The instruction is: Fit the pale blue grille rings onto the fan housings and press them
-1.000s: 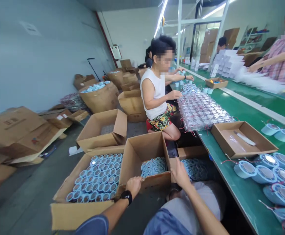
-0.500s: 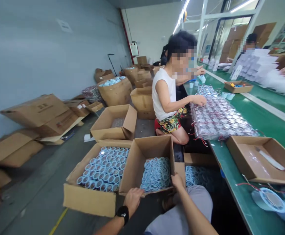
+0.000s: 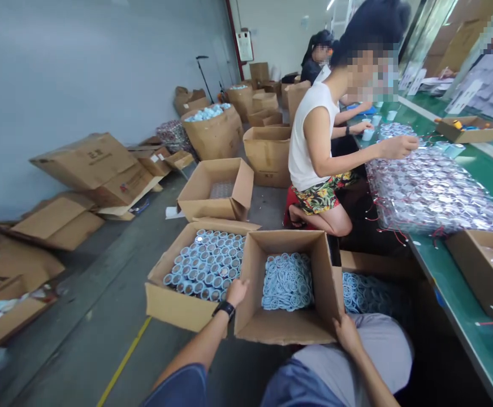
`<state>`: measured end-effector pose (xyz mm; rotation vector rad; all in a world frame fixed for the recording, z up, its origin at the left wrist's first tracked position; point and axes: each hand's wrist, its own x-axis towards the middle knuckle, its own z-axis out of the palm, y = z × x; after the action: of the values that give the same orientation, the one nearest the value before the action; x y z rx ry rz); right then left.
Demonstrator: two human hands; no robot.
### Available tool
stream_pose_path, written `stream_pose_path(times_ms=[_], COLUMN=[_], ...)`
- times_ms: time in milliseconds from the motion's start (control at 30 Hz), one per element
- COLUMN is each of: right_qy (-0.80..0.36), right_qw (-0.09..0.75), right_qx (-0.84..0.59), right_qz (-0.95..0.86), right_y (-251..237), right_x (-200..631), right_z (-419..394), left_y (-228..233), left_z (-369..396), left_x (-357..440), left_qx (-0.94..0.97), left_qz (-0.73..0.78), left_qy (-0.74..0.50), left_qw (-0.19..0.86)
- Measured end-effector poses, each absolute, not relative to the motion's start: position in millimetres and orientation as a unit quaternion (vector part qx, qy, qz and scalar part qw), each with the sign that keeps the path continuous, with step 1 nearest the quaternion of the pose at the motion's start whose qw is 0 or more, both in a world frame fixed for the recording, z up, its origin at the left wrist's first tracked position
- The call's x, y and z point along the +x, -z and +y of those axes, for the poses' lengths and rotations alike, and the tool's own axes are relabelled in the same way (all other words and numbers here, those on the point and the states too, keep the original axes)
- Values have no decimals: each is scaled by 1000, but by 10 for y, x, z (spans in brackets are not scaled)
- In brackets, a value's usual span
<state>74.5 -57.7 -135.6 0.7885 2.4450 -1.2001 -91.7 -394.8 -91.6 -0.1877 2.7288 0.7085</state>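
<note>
Before me is an open cardboard box holding a heap of light blue plastic rings. My left hand is closed on the box's left wall, its thumb near the rim; some fingers are hidden. At the near right corner, my right hand grips the right wall. Left of this box, against it, stands another open carton with rows of blue round parts. A further box with blue rings lies partly under the table, beyond my right knee.
A co-worker in a white sleeveless top sits ahead at the green table, one hand over stacked wired parts in clear plastic. An open carton stands farther ahead. Flattened and opened cartons line the left wall.
My left hand has shifted from the box's near edge to its left wall. The rings now lie farther from the near wall. My view has turned left; the co-worker's hand has moved.
</note>
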Motion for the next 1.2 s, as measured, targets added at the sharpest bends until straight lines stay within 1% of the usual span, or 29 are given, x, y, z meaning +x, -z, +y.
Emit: stream_pose_path(times_ms=[67, 200, 467, 667, 900, 1067, 1133, 1200], right_qy=[412, 405, 420, 448, 453, 452, 453, 453], right_qw=[147, 121, 56, -1, -17, -9, -5, -1], right_qx=[284, 297, 274, 266, 257, 244, 239, 238], right_qz=[853, 856, 864, 854, 854, 858, 859, 859], right_y=[1365, 1366, 1303, 1185, 793, 386, 248, 133], right_x=[743, 736, 840, 937, 1184, 1419, 1470, 1492], right_z=[-583, -592, -440, -446, -485, -541, -604, -677], left_y=[932, 876, 650, 429, 116, -306, -464, -523], left_z=[-3896, -3804, -3877, -3838, -3933, -4032, -3869, -3513], left_x=[-928, -769, -362, -349, -487, -375, -296, -235], left_qx=[-84, -115, -147, -114, -58, -10, 24, 83], left_qz=[953, 956, 961, 973, 984, 986, 984, 975], left_qy=[-230, -197, -171, -148, -135, -160, -179, -206], left_qw=[179, 187, 157, 137, 98, 45, 15, 19])
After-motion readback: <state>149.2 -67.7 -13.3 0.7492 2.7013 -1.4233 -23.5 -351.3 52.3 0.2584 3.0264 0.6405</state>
